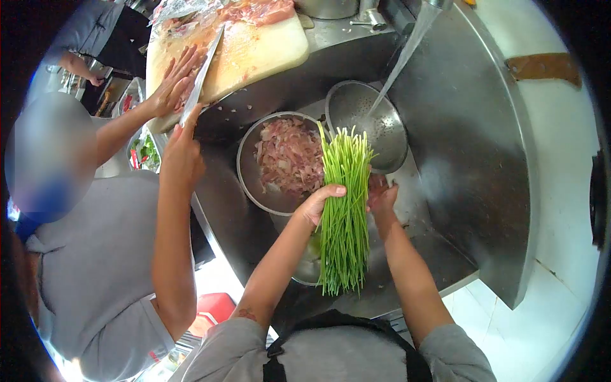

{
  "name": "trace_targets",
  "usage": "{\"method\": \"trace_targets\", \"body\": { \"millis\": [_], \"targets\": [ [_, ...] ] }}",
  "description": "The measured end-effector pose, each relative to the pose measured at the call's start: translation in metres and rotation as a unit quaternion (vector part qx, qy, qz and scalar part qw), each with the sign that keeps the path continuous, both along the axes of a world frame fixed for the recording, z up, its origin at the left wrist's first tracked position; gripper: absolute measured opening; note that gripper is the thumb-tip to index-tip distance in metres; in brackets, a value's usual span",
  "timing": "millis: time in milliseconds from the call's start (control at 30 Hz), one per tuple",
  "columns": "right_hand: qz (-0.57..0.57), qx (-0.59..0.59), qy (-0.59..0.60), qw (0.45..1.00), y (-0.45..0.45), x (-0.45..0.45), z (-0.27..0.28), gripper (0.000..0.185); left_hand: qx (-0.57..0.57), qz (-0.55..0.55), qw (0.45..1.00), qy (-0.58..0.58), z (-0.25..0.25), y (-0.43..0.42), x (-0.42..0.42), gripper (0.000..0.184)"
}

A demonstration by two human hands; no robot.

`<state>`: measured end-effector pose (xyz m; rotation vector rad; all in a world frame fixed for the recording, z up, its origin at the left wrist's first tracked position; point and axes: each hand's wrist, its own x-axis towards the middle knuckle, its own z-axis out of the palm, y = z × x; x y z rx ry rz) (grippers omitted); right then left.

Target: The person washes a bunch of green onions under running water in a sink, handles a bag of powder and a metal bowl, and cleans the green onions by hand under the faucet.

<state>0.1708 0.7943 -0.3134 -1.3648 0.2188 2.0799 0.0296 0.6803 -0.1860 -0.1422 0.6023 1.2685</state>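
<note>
A grey shirt (344, 353) with black straps (274, 370) comes nearest, and just beyond it a long bunch of green stalks (345, 229) is held over the sink (464, 127), its pale ends toward the colander (394, 143) and the running water (401, 67). The left hand (320, 202) is wrapped around the bunch, thumb across the front; the right hand (384, 199) sits at its other edge, partly hidden, and I can't tell whether it grips. Doing this well, I'd say, means a snug hold that doesn't crush, tips kept even, and stalks clear of the cut meat (289, 156) in the bowl (241, 164) beside them.
</note>
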Motion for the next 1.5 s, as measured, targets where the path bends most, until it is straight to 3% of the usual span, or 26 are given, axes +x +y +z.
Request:
{"method": "trace_targets", "body": {
  "millis": [33, 67, 267, 333, 367, 400, 467, 600, 700, 767, 833, 933, 1133, 1233, 1333, 1367, 1433, 1500],
  "targets": [
    [0.122, 0.102, 0.1, 0.982, -0.016, 0.002, -0.005, 0.052, 0.0, -0.001, 1.0, 0.0, -0.001, -0.002, 0.001, 0.072],
    [0.239, 0.2, 0.197, 0.93, -0.03, 0.0, -0.013, 0.055, -0.002, -0.001, 1.0, 0.0, -0.003, -0.006, 0.003, 0.071],
    [0.365, 0.083, 0.171, 0.911, -0.062, -0.043, 0.027, 0.055, -0.015, -0.014, 1.0, 0.014, 0.005, -0.036, 0.008, 0.072],
    [0.283, 0.019, 0.247, 0.927, -0.071, -0.036, -0.038, 0.046, -0.004, -0.009, 1.0, 0.017, 0.01, -0.044, 0.004, 0.072],
    [0.272, 0.055, 0.224, 0.934, -0.082, -0.037, -0.048, 0.043, 0.004, -0.005, 1.0, 0.015, 0.007, -0.046, 0.003, 0.073],
    [0.331, 0.172, 0.179, 0.91, -0.082, -0.036, -0.037, 0.042, 0.003, 0.007, 1.0, 0.015, 0.008, -0.044, 0.003, 0.073],
    [0.422, 0.389, 0.035, 0.818, -0.084, -0.034, -0.017, 0.043, 0.001, 0.031, 0.999, 0.023, 0.012, -0.037, 0.0, 0.073],
    [0.361, 0.256, 0.154, 0.884, -0.054, -0.002, -0.006, 0.046, -0.028, 0.015, 0.999, 0.029, -0.005, -0.007, -0.013, 0.074],
    [0.235, 0.089, 0.217, 0.943, -0.003, 0.009, 0.057, 0.05, 0.015, 0.027, 0.998, 0.048, 0.009, 0.02, -0.027, 0.069],
    [0.209, 0.05, 0.179, 0.96, 0.028, 0.008, 0.063, 0.05, 0.024, 0.033, 0.998, 0.055, 0.012, 0.033, -0.03, 0.062],
    [0.273, 0.103, 0.072, 0.954, 0.04, 0.006, 0.022, 0.048, 0.013, 0.033, 0.996, 0.086, 0.022, 0.045, -0.026, 0.062],
    [0.238, 0.089, -0.049, 0.966, 0.043, 0.005, 0.006, 0.041, 0.01, 0.035, 0.995, 0.092, 0.023, 0.062, -0.026, 0.05],
    [0.344, 0.291, -0.297, 0.842, 0.047, 0.005, 0.057, 0.027, -0.079, 0.038, 0.991, 0.098, 0.013, 0.089, -0.017, 0.044],
    [0.272, 0.287, -0.217, 0.893, 0.054, 0.006, 0.024, 0.028, -0.085, 0.022, 0.992, 0.088, -0.019, 0.108, -0.013, 0.044],
    [0.3, 0.31, -0.208, 0.878, 0.066, 0.016, -0.022, 0.03, -0.094, -0.02, 0.994, 0.06, -0.051, 0.125, -0.015, 0.043],
    [0.273, 0.27, -0.171, 0.908, 0.061, 0.016, -0.03, 0.027, -0.09, -0.034, 0.994, 0.053, -0.064, 0.13, -0.016, 0.042],
    [0.235, 0.215, -0.103, 0.942, 0.044, 0.007, 0.005, 0.027, -0.098, -0.064, 0.992, 0.052, -0.093, 0.136, -0.014, 0.042],
    [0.224, 0.161, -0.085, 0.957, 0.032, 0.005, 0.04, 0.028, -0.095, -0.078, 0.991, 0.044, -0.088, 0.14, -0.015, 0.042]
  ]
}}
